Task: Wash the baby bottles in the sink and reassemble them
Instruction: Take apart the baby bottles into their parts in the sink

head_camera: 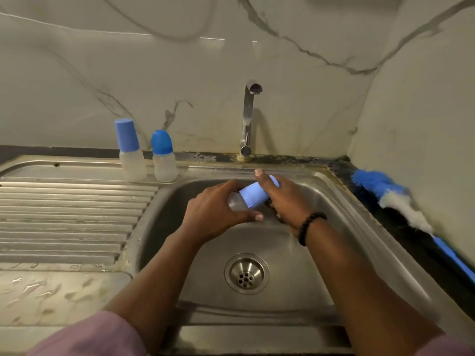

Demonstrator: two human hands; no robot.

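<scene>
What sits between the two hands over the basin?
Head view: one baby bottle, tilted; left hand grips its clear body, right hand its blue cap.

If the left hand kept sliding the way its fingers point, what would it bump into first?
The left hand grips the clear end of the baby bottle over the sink, fingers pointing right. Going straight on, it would probably meet the right hand, which holds the bottle's blue cap, first. Depth is hard to judge.
</scene>
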